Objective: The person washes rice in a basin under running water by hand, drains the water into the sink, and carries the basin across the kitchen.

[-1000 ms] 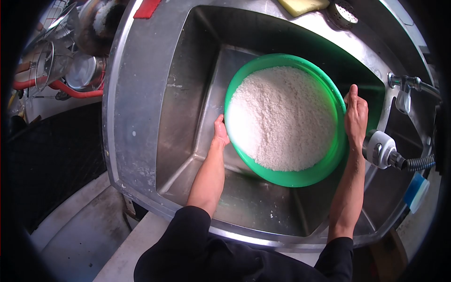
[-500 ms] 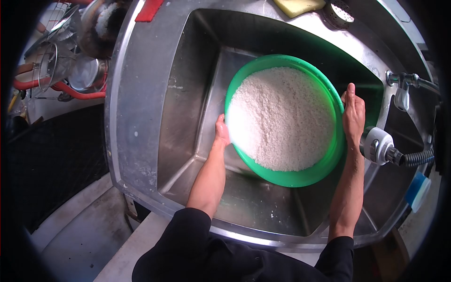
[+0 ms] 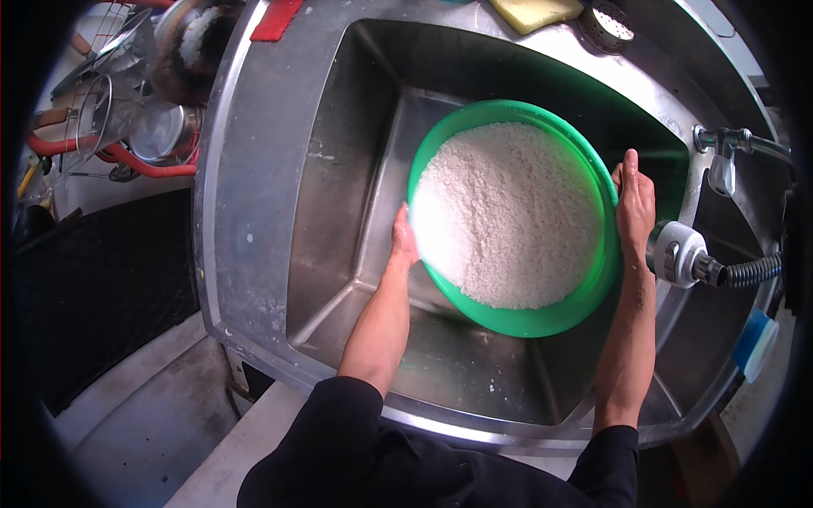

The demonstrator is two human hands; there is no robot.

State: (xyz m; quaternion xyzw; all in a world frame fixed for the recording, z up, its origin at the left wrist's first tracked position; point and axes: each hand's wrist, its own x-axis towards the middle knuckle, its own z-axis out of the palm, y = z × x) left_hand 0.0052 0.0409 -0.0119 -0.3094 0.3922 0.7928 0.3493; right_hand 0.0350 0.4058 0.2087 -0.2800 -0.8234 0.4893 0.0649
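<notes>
A round green basin (image 3: 542,322) full of white rice (image 3: 517,216) is held over the steel sink (image 3: 334,190), tilted a little. My left hand (image 3: 404,240) grips its left side, with the fingers hidden under or behind the wall. On the opposite side my right hand (image 3: 635,203) is closed on the rim, thumb pointing up along it. Bright light washes out the rice at the left. Whether the basin's bottom touches the sink floor, I cannot tell.
A white faucet head (image 3: 677,254) on a grey hose sits just right of my right wrist. A metal tap (image 3: 722,161), a yellow sponge (image 3: 533,12) and a perforated metal cup (image 3: 607,27) are on the sink's edge. Pots and strainers (image 3: 157,127) crowd the upper left.
Almost nothing differs. The view has shifted slightly, and both hands keep the same hold on the basin.
</notes>
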